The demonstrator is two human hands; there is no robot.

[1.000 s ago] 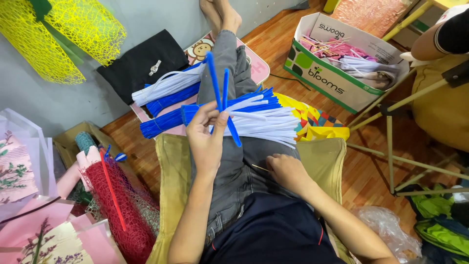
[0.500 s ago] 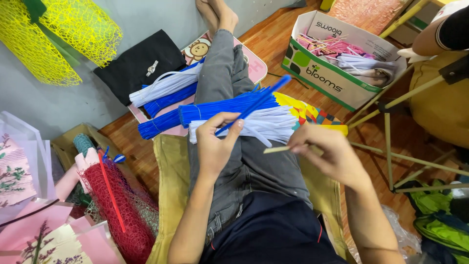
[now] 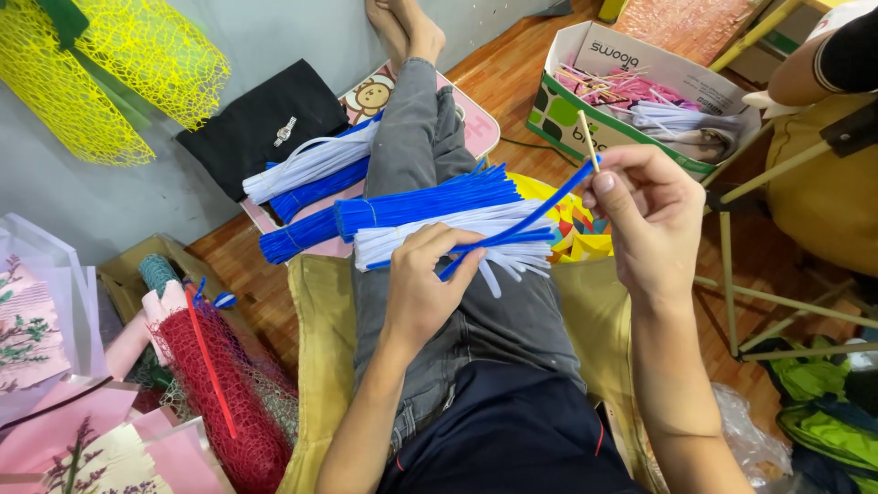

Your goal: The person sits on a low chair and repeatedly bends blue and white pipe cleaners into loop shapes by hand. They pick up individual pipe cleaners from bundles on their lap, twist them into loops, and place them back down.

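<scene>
Right hand [image 3: 645, 215] now higher, wooden stick [image 3: 587, 140] against blue pipe cleaner [image 3: 512, 229].

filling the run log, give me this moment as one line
left hand: pinching blue pipe cleaner over lap | right hand: holding thin wooden stick at its tip | lap: blue bundle, white bundle

Bare forearms, bare feet, grey jeans, dark navy top with red trim
</scene>
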